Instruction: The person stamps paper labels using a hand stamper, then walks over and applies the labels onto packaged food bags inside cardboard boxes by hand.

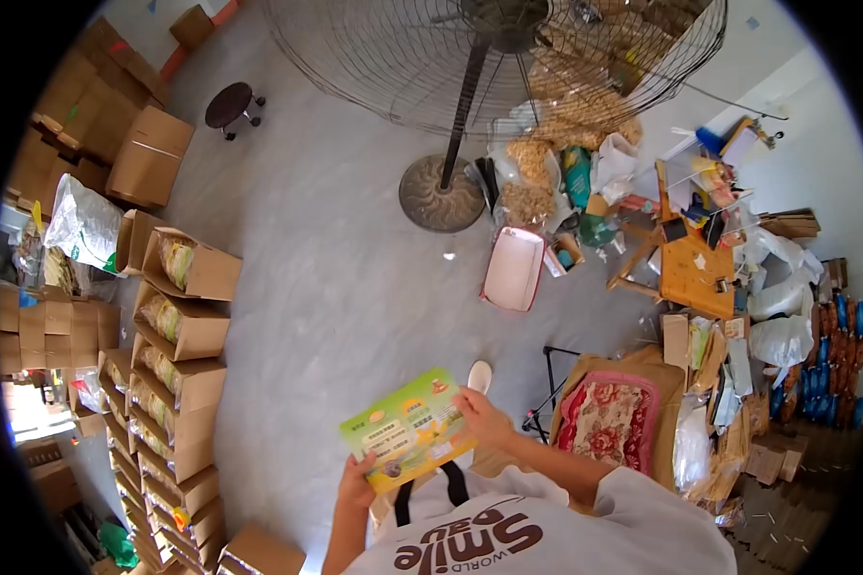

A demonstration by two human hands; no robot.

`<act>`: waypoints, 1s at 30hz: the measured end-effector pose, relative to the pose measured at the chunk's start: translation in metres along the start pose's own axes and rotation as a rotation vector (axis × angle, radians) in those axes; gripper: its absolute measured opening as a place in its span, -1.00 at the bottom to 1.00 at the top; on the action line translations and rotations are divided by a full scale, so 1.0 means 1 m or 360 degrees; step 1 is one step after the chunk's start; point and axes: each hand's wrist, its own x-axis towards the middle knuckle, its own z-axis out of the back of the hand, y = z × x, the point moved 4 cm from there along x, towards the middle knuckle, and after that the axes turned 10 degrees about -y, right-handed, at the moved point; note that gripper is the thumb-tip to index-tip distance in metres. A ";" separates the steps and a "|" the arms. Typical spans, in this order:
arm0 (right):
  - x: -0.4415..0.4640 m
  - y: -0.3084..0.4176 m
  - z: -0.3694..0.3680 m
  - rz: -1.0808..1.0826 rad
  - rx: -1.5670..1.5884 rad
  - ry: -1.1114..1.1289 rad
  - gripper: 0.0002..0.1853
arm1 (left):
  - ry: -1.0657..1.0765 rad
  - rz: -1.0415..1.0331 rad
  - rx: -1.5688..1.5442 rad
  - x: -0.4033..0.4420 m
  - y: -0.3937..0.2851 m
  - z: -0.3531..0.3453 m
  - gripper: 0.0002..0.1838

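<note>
A green and yellow printed sheet (408,428), with lines of text and small pictures, is held flat in front of my body. My left hand (357,482) grips its lower left edge, thumb on the printed face. On the opposite side, my right hand (482,419) pinches the right edge near the upper corner. The fingers behind the sheet are hidden. I cannot tell whether it is a single card or a flat packet.
Open cardboard boxes (194,374) line the left. A large standing fan (443,195) is ahead, beside a red-rimmed white tray (514,270). A wooden bench (695,273) and a chair with a floral cushion (607,419) are right. A round stool (230,103) stands far left.
</note>
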 end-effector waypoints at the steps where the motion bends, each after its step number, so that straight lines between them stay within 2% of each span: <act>1: 0.007 -0.005 0.013 -0.0144 0.0054 0.0144 -0.78 | 0.0002 0.0065 -0.0109 0.001 0.013 -0.012 -0.55; 5: 0.041 -0.055 0.047 -0.0089 -0.0147 0.0291 -0.76 | -0.0135 0.0091 -0.0123 0.024 0.041 -0.054 -0.58; 7: 0.059 -0.060 0.057 -0.0229 0.0092 0.0355 -0.76 | -0.0173 0.0112 -0.0109 0.037 0.046 -0.064 -0.59; 8: 0.067 -0.058 0.066 -0.0251 0.0098 0.0360 -0.76 | -0.0155 -0.0017 0.0040 0.045 0.045 -0.068 -0.58; 10: 0.080 -0.036 0.072 -0.0777 0.0639 0.0509 -0.77 | -0.0039 -0.0199 0.0284 0.062 0.027 -0.081 -0.60; 11: 0.086 -0.037 0.083 -0.0823 0.0646 0.0505 -0.77 | -0.0066 -0.0162 0.0288 0.069 0.017 -0.087 -0.60; 13: 0.098 -0.028 0.098 -0.0377 0.0557 0.0827 -0.75 | 0.0539 -0.0303 0.0603 0.080 0.001 -0.109 -0.69; 14: 0.100 -0.018 0.100 -0.0411 0.0619 0.0782 -0.69 | 0.0485 -0.0136 0.0515 0.079 -0.008 -0.122 -0.78; 19: 0.109 -0.044 0.108 -0.0480 0.0554 0.0719 -0.70 | 0.0611 -0.0194 0.0684 0.098 -0.013 -0.134 -0.72; 21: 0.116 -0.064 0.105 -0.0479 0.0436 0.0720 -0.71 | 0.0435 -0.0252 0.0770 0.110 -0.007 -0.130 -0.71; 22: 0.120 -0.083 0.100 -0.0561 0.0397 0.0600 -0.73 | 0.0428 -0.0253 0.0750 0.119 0.005 -0.121 -0.71; 24: 0.131 -0.140 0.090 -0.0610 0.0434 0.0470 -0.68 | -0.0233 -0.0021 0.0643 0.138 0.047 -0.071 -0.74; 25: 0.141 -0.176 0.088 -0.0629 0.0427 0.0480 -0.68 | -0.0247 -0.0007 0.0632 0.144 0.063 -0.060 -0.74; 27: 0.162 -0.245 0.090 -0.0634 0.0165 0.0350 -0.58 | -0.0596 -0.0061 0.0170 0.150 0.091 -0.031 -0.82; 28: 0.178 -0.272 0.096 -0.0469 -0.0191 0.0295 -0.57 | -0.0614 -0.0045 0.0166 0.152 0.107 -0.017 -0.82; 29: 0.198 -0.298 0.104 -0.0293 -0.0543 0.0245 -0.57 | -0.0800 -0.0036 0.0232 0.154 0.122 0.003 -0.80; 30: 0.215 -0.333 0.114 -0.0440 -0.0643 0.0212 -0.56 | -0.0988 -0.0027 0.0300 0.153 0.135 0.024 -0.78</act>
